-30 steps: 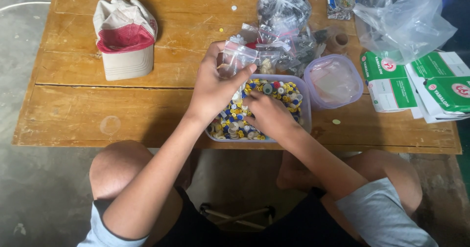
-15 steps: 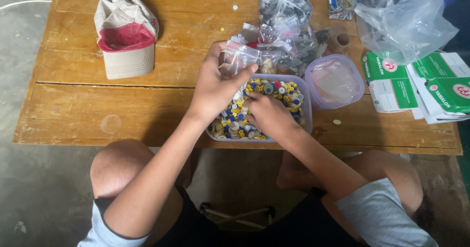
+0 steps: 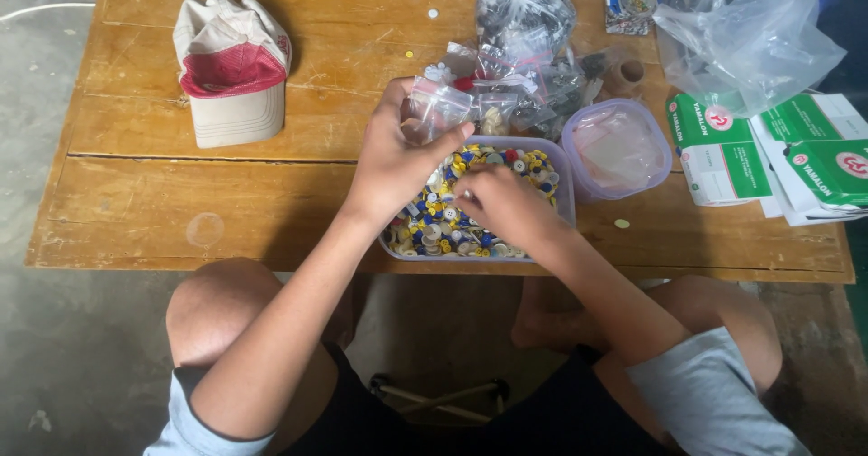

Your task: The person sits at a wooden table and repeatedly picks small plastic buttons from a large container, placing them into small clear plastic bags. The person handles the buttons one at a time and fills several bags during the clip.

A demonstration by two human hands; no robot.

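A clear plastic tub full of mixed coloured buttons sits at the near edge of a wooden table. My left hand is above the tub's far left corner, holding a small clear plastic bag pinched open. My right hand lies on the buttons in the tub, fingertips pressed together among them near the bag's mouth. Whether a button is between the fingers is hidden.
A white and red cap lies upside down at the table's left. Behind the tub is a heap of small filled bags. The tub's lid rests to the right, beside green and white boxes and a large clear bag.
The hands stay in nearly the same place; my right fingers have shifted slightly among the buttons. Nothing else has moved.
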